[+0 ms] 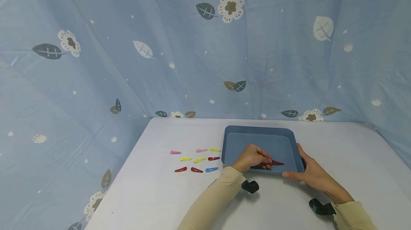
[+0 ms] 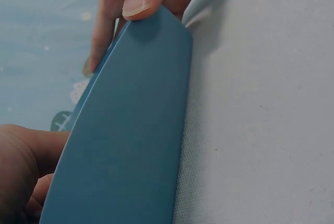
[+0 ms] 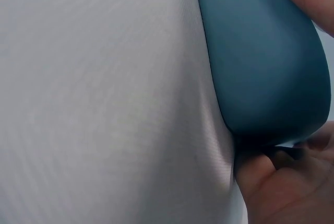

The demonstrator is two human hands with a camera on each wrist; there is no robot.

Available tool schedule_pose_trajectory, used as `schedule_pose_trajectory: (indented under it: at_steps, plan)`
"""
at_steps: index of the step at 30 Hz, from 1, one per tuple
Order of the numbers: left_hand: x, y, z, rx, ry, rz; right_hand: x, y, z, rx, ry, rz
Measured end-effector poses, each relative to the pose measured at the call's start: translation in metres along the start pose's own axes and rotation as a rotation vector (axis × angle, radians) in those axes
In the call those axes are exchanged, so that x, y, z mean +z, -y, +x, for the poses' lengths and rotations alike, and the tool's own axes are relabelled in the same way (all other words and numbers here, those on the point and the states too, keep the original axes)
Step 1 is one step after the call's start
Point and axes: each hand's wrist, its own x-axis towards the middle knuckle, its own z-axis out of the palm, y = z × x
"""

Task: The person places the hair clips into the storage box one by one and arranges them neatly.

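Observation:
In the head view my left hand (image 1: 255,158) is inside a shallow blue tray (image 1: 257,130), over its front part. Its fingertips pinch a red snap hair clip (image 1: 277,163), whose pointed end sticks out to the right. My right hand (image 1: 313,174) grips the tray's front right corner, thumb at the front wall and fingers along the right side. The left wrist view shows the outer tray wall (image 2: 130,114) up close, with a thumb over the far corner. Part of the tray floor is hidden beneath my left hand.
Left of the tray lie several hair clips in loose rows, among them a pink clip (image 1: 175,152), a yellow clip (image 1: 185,159), a dark red clip (image 1: 197,170) and a blue clip (image 1: 211,169). A patterned blue curtain (image 1: 179,62) hangs behind the white table (image 1: 144,194).

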Motion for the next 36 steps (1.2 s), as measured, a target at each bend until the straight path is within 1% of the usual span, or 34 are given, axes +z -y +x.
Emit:
schedule_pose_trajectory:
  at_steps: [6, 17, 23, 30, 36]
  plan:
    - [0.0019, -0.0023, -0.0022, -0.002, -0.032, 0.040, 0.0005, -0.0004, 0.0007, -0.013, -0.006, -0.016]
    - [0.0023, -0.0052, -0.0038, 0.019, -0.039, 0.055, -0.0004, 0.0008, 0.0000, -0.012, -0.009, -0.012]
    - [0.0023, -0.0050, -0.0041, 0.007, -0.047, 0.063, 0.0007, -0.0002, 0.0000, -0.007, -0.007, -0.011]
    - [0.0029, -0.0041, -0.0035, 0.026, -0.061, 0.079, 0.0002, -0.0013, 0.0005, -0.022, -0.018, -0.005]
    - [0.0023, -0.0035, -0.0034, 0.049, -0.067, 0.055, 0.0002, -0.0023, 0.0009, -0.032, -0.019, 0.000]
